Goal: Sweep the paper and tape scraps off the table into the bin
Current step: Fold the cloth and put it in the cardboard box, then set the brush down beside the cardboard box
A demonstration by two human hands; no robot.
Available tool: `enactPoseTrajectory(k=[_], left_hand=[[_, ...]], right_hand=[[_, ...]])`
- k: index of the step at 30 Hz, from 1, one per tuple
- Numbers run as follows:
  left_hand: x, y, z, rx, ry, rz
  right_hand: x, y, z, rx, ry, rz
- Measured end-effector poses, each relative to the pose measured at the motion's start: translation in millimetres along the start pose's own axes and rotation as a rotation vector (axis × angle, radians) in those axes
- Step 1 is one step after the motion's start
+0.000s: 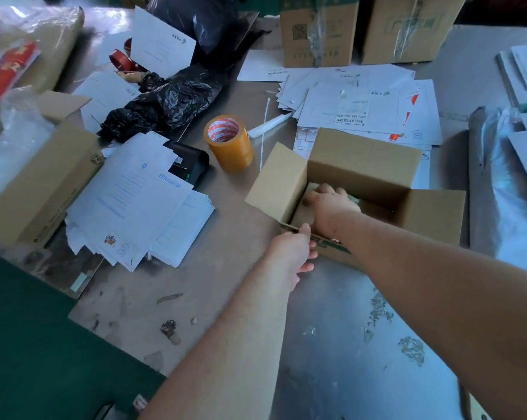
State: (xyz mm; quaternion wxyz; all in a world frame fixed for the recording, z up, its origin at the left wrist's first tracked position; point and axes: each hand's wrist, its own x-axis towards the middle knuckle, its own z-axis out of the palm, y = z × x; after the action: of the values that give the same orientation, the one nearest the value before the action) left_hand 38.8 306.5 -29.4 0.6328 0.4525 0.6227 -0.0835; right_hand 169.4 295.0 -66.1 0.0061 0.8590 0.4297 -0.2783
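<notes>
An open cardboard box [362, 159] stands on the table [232, 286] right of centre, its flaps spread. My left hand [292, 256] grips the box's near flap at its edge. My right hand [332, 201] reaches down inside the box, fingers curled on something pale at the bottom; what it is stays hidden. Small scraps [170, 328] of paper and tape lie on the table near me, with flaky residue [410, 348] to the right.
A roll of tan tape [229, 142] stands left of the box. Stacks of white envelopes [129, 201] lie at left and behind the box [365, 107]. Black plastic bags [171, 101], a black device [189, 168], a flat carton [35, 189] and two upright cartons [316, 31] crowd the back.
</notes>
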Motion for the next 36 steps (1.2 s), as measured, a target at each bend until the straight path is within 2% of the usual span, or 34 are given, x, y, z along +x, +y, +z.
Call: enactPoseTrajectory(k=[3, 6, 7, 9, 12, 15, 18, 22, 25, 30, 36], left_hand=[[1.3, 1.9, 1.0, 0.003, -0.005, -0.030], [-3.3, 2.7, 1.3, -0.013, 0.000, -0.015], [-4.8, 1.7, 1.2, -0.043, 0.011, 0.009], [-9.3, -2.7, 6.6, -0.153, 0.031, 0.074], [-23.0, -14.3, 27.6, -0.241, -0.007, 0.068], [-45.2, -34.4, 61.3, -0.116, -0.122, 0.061], [-65.7, -55.6, 91.9, 0.144, -0.217, 0.120], [-78.8, -84.3, 128.5, 0.298, -0.312, 0.217], [-83.0, -95.9, 150.2, 0.315, -0.340, 0.191], [-87.0, -110.1, 172.7, 0.298, -0.347, 0.064], [-80.4, -117.1, 175.0, 0.298, -0.298, 0.008]], right_hand=[[8.5, -3.7, -7.2, -0.019, -0.076, -0.020], [-5.4, -2.3, -20.2, 0.164, -0.109, -0.024], [-14.6, 0.3, -22.4, 0.273, -0.040, -0.014], [-39.3, 6.1, -22.9, 0.449, 0.222, 0.008], [-93.9, 13.2, -20.1, 0.638, 0.562, 0.038], [-160.0, 28.6, -2.7, 0.743, 0.753, 0.119], [-215.2, 51.8, 32.8, 0.779, 0.811, 0.272], [-269.0, 88.3, 87.2, 0.745, 0.766, 0.615], [-292.6, 112.0, 118.7, 0.620, 0.577, 0.836], [-296.4, 133.8, 140.2, 0.558, 0.302, 0.874], [-280.9, 143.2, 131.1, 0.526, 0.220, 0.868]])
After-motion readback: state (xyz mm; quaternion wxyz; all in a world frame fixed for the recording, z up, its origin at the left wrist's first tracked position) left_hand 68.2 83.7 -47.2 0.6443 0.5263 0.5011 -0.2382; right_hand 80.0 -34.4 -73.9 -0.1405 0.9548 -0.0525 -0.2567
